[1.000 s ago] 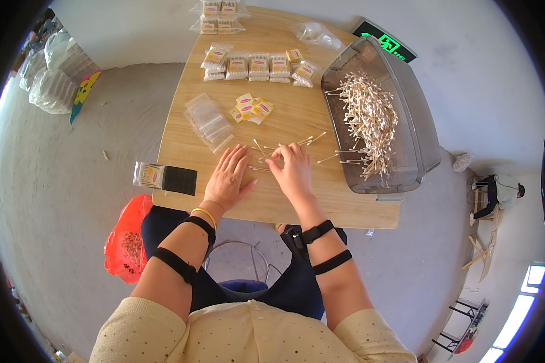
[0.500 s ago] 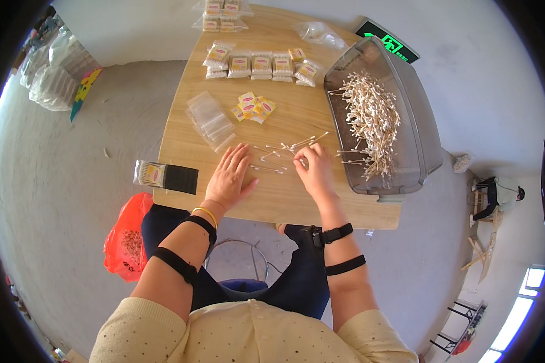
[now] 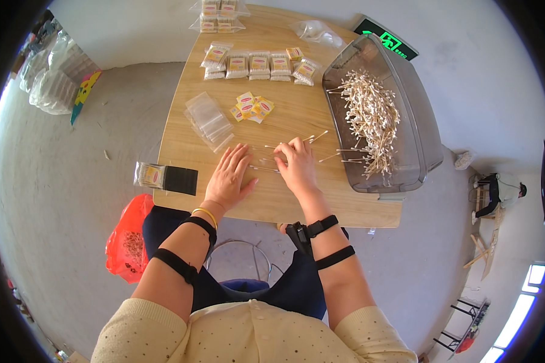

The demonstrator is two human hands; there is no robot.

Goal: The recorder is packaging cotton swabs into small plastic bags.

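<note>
Loose wooden-stick cotton swabs [image 3: 318, 137] lie scattered on the wooden table between and beyond my hands. My left hand [image 3: 229, 177] rests flat on the tabletop, fingers stretched out, just left of them. Thumb and fingers of my right hand [image 3: 298, 168] are pinched together on cotton swabs; the fingers partly cover them, so how many are held is hidden. Further off lie clear zip bags [image 3: 208, 121] and a small pile of yellow-and-white cards [image 3: 252, 107]. A grey plastic bin [image 3: 413, 121] with a heap of swabs [image 3: 370, 118] stands to the right.
Filled swab packets [image 3: 259, 64] are lined up farther back, with more bagged packets [image 3: 218, 17] at the far edge. A packet beside a black pad [image 3: 180, 180] sits at the left edge. A red plastic bag [image 3: 126, 239] hangs low beside my left leg.
My right hand has moved left, closer to my left hand, over the loose swabs. Some swabs it covered before now show on the right. My left hand stays put.
</note>
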